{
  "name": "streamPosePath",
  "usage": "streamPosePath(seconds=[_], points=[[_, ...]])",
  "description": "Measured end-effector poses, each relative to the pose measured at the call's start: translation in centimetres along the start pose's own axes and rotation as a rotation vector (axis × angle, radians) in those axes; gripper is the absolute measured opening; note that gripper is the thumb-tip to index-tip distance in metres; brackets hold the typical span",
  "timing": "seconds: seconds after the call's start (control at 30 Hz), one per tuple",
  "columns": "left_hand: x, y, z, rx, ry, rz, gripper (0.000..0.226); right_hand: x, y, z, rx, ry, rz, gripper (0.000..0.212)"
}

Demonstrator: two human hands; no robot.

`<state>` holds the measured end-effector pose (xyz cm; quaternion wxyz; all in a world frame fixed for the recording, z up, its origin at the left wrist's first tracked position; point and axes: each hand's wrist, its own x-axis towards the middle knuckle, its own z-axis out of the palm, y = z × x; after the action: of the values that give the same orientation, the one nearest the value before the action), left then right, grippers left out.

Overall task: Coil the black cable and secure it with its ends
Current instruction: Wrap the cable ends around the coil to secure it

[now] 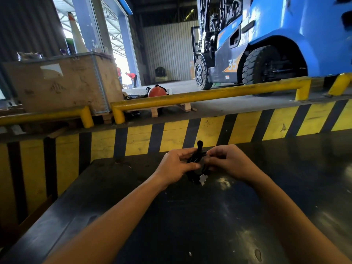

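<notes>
Fingers (pixel 187 152) of the left hand (pixel 174 166) are clamped around the middle of the black cable (pixel 194 161), thumb lying across the bundle, while the right hand (pixel 228 162) pinches something at its right side, fingertips drawn together. Both hands hold the bundle in the air just above the dark surface (pixel 190 216), at its far end, close to the yellow-and-black striped wall (pixel 171 134).

As a judgement, the coiling looks mostly done: the cable is gathered into a compact, elongated bundle with a loop sticking up on the far side and strands hanging down near. What seems left is the securing, and the right hand appears to be working an end around or through the bundle.

Much is hidden. The hands cover the middle of the bundle, so whether any wrap or knot already exists cannot be told. A small pale piece (pixel 202 179) at the lower end may be a plug or tag; it is too small to identify. Neither cable end is clearly visible.
</notes>
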<state>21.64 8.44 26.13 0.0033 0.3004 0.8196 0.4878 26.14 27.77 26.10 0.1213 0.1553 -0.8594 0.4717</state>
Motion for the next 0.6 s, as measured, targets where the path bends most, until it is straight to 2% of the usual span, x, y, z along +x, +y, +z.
streamPosePath(seconds=[0.1,0.23,0.37,0.5,0.6], points=[[-0.1,-0.6,0.2,0.076,-0.012,0.037,0.047,0.2,0.3,0.3,-0.224,0.131,-0.096,0.011],[-0.2,-1.0,0.1,0.124,-0.033,0.067,0.044,0.4,0.7,0.8,-0.233,0.194,-0.185,0.011],[-0.4,-1.5,-0.3,0.247,-0.134,0.081,0.042,0.4,1.3,1.6,-0.156,0.125,-0.153,0.007],[-0.4,-2.0,-0.9,0.389,-0.285,0.043,0.039,0.2,2.2,2.5,-0.043,-0.017,-0.066,0.005],[-0.5,-2.4,-1.2,0.413,-0.375,-0.008,0.037,0.1,3.1,3.4,0.048,-0.037,-0.033,0.006]])
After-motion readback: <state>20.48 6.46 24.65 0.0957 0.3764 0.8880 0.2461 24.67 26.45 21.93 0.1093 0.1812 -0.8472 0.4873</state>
